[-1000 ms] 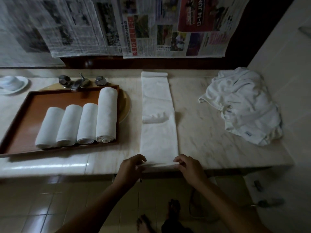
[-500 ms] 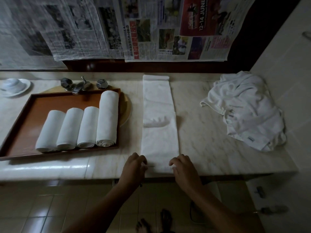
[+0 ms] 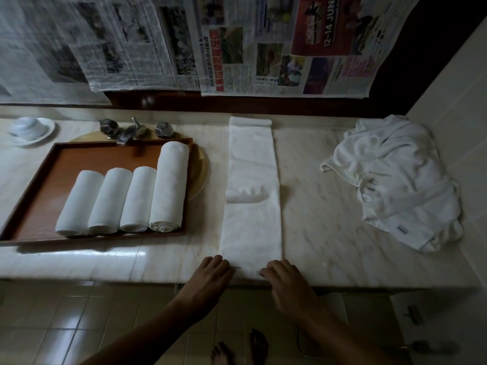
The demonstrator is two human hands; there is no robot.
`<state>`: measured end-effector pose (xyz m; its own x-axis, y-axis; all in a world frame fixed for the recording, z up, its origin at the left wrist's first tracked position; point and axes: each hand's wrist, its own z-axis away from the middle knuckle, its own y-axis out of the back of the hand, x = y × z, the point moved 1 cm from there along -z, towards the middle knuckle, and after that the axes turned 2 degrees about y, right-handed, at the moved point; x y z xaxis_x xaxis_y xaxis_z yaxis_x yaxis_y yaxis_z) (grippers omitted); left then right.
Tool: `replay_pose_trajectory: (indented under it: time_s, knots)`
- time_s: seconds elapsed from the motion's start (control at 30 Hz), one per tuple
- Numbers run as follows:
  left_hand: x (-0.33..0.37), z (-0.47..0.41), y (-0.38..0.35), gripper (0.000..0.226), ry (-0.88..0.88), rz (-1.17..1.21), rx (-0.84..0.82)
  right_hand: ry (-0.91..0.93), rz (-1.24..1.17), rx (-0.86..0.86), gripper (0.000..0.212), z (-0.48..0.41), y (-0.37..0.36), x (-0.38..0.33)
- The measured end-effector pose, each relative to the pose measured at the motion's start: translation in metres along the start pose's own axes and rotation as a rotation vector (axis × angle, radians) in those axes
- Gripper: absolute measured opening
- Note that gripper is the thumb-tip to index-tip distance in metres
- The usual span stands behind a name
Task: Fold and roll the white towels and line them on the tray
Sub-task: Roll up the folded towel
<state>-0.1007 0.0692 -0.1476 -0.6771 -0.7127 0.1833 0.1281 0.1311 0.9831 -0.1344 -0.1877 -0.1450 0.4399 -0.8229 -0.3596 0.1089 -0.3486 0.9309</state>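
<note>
left hand (image 3: 210,275) and right hand (image 3: 286,281) pinch the towel (image 3: 251,206) at its near corners, fingers curled; its long strip runs straight away from them.

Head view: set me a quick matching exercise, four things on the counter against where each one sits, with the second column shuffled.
Things:
1. rolled towels
2. long folded towel
3. crumpled towel heap
4. white cup

Places:
A. far left of the counter, on a saucer
B. flat in the middle, left hand and right hand touching its near end
C. side by side on the brown tray
D. right end, beside the wall

Pairs: 1-C, 2-B, 3-D, 4-A.
</note>
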Motion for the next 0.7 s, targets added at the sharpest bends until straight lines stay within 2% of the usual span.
replay_pose_trajectory:
  time_s: [0.23,0.37,0.53,0.7]
  knots:
    - [-0.005,-0.001,0.002,0.056,0.04,0.004,-0.092,0.06,0.017,0.002,0.041,-0.003,0.007,0.007]
    - [-0.001,0.0,0.01,0.036,0.103,0.115,0.004,-0.028,-0.054,-0.031,0.037,-0.004,0.011,0.011]
    - [0.002,-0.001,0.025,0.019,0.375,0.413,0.068,-0.194,-0.281,-0.06,0.032,-0.006,0.022,0.02]
    - [-0.009,-0.005,0.037,0.018,0.604,0.666,0.013,-0.411,-0.44,-0.053,0.028,-0.006,0.026,0.026]
